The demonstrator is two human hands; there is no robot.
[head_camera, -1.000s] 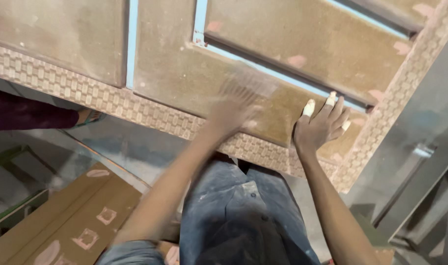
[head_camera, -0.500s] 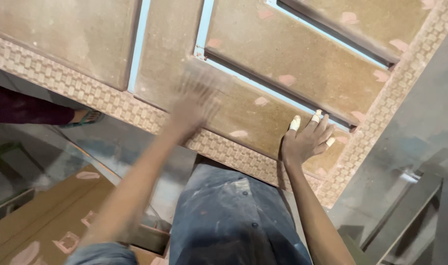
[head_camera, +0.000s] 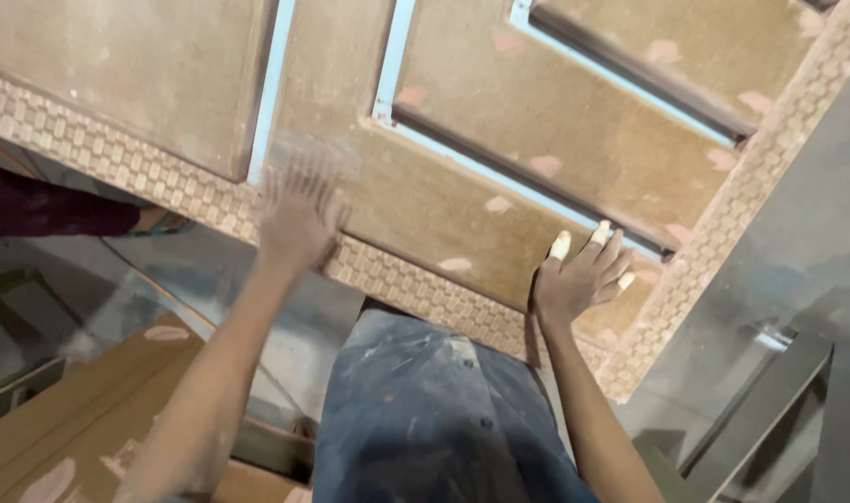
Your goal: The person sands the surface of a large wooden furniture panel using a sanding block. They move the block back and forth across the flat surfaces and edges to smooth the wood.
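Observation:
A large brown wooden door (head_camera: 462, 200) lies flat in front of me, with recessed panels, pale blue strips along the panel edges, a woven-pattern border (head_camera: 415, 284) and pink filler patches. My left hand (head_camera: 299, 219) is motion-blurred on the door near its front border, with a greyish smear at its fingertips; whether it holds a sheet is unclear. My right hand (head_camera: 583, 275) rests flat on the door with fingers spread and holds nothing. Several of its fingertips are wrapped in white tape.
Another person's dark maroon sleeve (head_camera: 52, 205) reaches in from the left under the door's edge. A second brown panel (head_camera: 80, 438) with pink patches lies low at the left. Grey metal bars (head_camera: 769, 401) stand at the right.
My left hand has swept leftward along the door toward its front border. My right hand has stayed flat on the door near the right corner.

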